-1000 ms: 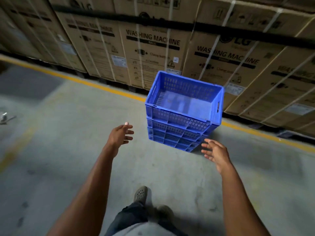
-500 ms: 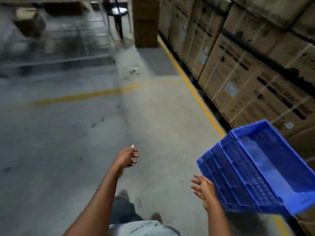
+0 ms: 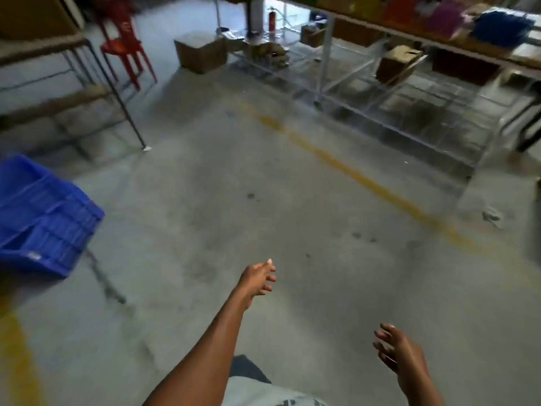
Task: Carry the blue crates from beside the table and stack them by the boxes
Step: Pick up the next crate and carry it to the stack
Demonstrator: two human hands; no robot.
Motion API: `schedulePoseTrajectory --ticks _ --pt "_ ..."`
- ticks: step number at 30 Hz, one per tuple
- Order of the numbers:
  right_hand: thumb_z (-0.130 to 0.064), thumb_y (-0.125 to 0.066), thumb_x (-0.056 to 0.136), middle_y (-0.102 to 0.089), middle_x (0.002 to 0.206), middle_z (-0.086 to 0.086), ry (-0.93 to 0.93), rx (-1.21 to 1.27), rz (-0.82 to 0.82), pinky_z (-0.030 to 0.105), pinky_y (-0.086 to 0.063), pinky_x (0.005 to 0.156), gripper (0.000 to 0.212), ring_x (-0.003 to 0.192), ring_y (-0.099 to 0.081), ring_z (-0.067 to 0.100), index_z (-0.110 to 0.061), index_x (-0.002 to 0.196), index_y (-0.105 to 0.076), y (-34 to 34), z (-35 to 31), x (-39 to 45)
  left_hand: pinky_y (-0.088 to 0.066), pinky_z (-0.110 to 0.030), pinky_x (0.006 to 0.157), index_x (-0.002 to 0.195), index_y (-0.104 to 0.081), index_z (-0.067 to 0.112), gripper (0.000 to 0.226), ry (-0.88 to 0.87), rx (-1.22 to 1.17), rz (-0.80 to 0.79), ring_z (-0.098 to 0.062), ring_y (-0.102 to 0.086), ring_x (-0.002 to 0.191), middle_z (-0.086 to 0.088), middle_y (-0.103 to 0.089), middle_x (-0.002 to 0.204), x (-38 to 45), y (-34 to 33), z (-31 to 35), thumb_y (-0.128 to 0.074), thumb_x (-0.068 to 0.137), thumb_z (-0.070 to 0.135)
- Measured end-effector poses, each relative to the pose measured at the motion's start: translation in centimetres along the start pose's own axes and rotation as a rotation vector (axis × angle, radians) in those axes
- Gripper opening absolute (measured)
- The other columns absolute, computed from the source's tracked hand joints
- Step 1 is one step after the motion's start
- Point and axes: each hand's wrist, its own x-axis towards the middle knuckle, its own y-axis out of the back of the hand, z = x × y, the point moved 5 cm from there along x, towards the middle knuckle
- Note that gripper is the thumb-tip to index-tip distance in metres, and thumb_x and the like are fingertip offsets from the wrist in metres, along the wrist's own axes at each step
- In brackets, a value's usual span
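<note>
Fingers spread on empty left hand [image 3: 257, 278] and right hand [image 3: 398, 351], blue crates [image 3: 44, 218] far left, open floor [image 3: 292, 200] ahead

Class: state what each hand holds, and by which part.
Nothing is held. The left hand and right hand are open, fingers spread, above the floor.

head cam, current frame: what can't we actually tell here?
- Blue crates: cut off by the left edge and blurred, so the number in the stack is unclear.
- Items on the shelf at top right: motion blur makes them unidentifiable.
- Table at upper left: top cut off by the edge.
- Left hand and right hand: both open, empty; feet hidden below.
</note>
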Motion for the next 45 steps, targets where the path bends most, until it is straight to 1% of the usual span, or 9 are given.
schedulePoseTrajectory --ticks 9,13,18,23,27,31,39,42,45 --pt "-0.035 -0.05 0.099 -0.067 0.111 0.01 0.019 -0.212 -0.329 0.032 -0.048 0.074 0.033 0.089 -0.065 0.026 -0.014 0.121 -0.064 -28.0 -9.0 1.9 -0.038 -0.021 0.046 0.095 -0.068 0.013 0.033 0.064 -0.365 0.476 -0.016 -0.053 0.047 -0.003 -0.065 0.075 5.3 24.2 -1.8 -0.05 0.099 0.039" --pt "-0.034 -0.051 0.1 -0.068 0.111 0.01 0.027 -0.366 -0.405 0.039 -0.048 0.087 0.032 0.092 -0.065 0.027 -0.013 0.119 -0.065 -38.1 -13.7 3.1 -0.036 -0.021 0.046 0.097 -0.069 0.012 0.034 0.123 -0.509 0.546 -0.017 -0.054 0.048 -0.002 -0.065 0.072 6.5 29.2 -3.3 -0.05 0.098 0.04" --pt "-0.031 -0.046 0.102 -0.067 0.114 0.013 0.099 -0.536 -0.554 0.04 -0.046 0.09 0.032 0.101 -0.063 0.033 -0.01 0.118 -0.064 -51.2 -19.2 4.6 -0.037 -0.018 0.044 0.099 -0.067 0.012 0.034 0.209 -0.621 0.645 -0.017 -0.055 0.051 -0.004 -0.066 0.08 8.3 34.9 -4.7 -0.048 0.1 0.041" --pt "-0.028 -0.053 0.098 -0.071 0.108 0.01 0.149 -0.783 -0.683 0.035 -0.05 0.078 0.026 0.095 -0.068 0.031 -0.011 0.111 -0.068 -62.4 -23.7 5.9 -0.036 -0.021 0.049 0.103 -0.066 0.012 0.034 0.24 -0.766 0.786 -0.018 -0.056 0.056 -0.004 -0.065 0.081 10.0 40.8 -3.0 -0.048 0.1 0.041" --pt "-0.023 -0.05 0.099 -0.071 0.106 0.012 0.182 -0.84 -0.748 0.034 -0.051 0.076 0.026 0.093 -0.068 0.032 -0.009 0.109 -0.069 -70.8 -26.7 5.6 -0.045 -0.024 0.055 0.109 -0.066 0.012 0.034 0.253 -0.829 0.843 -0.02 -0.063 0.068 -0.006 -0.069 0.092 10.6 44.5 -1.8 -0.047 0.101 0.039" --pt "-0.021 -0.049 0.099 -0.072 0.105 0.013 0.168 -0.904 -0.812 0.033 -0.051 0.072 0.027 0.091 -0.068 0.033 -0.008 0.108 -0.07 -78.6 -27.2 3.8 -0.049 -0.028 0.068 0.114 -0.067 0.013 0.037 0.296 -0.888 0.914 -0.024 -0.067 0.083 -0.008 -0.071 0.107 10.8 48.8 -3.0 -0.046 0.1 0.041" --pt "-0.025 -0.056 0.095 -0.074 0.101 0.01 0.135 -1.022 -0.837 0.029 -0.049 0.068 0.024 0.082 -0.069 0.029 -0.01 0.108 -0.071 -96.2 -24.4 -1.2 -0.046 -0.028 0.069 0.117 -0.063 0.013 0.042 0.286 -1.144 0.993 -0.024 -0.064 0.085 -0.008 -0.066 0.11 12.8 63.4 -7.1 -0.04 0.102 0.045" --pt "-0.025 -0.057 0.094 -0.074 0.1 0.01 0.132 -1.037 -0.82 0.029 -0.049 0.067 0.025 0.082 -0.069 0.029 -0.01 0.107 -0.072 -102.8 -23.2 -3.3 -0.047 -0.03 0.071 0.12 -0.064 0.014 0.046 0.27 -1.163 0.967 -0.027 -0.065 0.097 -0.008 -0.067 0.116 13.5 69.8 -8.6 -0.041 0.101 0.048" --pt "-0.026 -0.057 0.095 -0.073 0.101 0.009 0.119 -1.03 -0.816 0.031 -0.05 0.07 0.025 0.087 -0.069 0.029 -0.011 0.108 -0.071 -108.6 -22.4 -6.3 -0.047 -0.029 0.072 0.116 -0.065 0.016 0.042 0.278 -1.127 0.945 -0.025 -0.066 0.093 -0.005 -0.069 0.11 12.8 76.6 -9.0 -0.042 0.101 0.048"
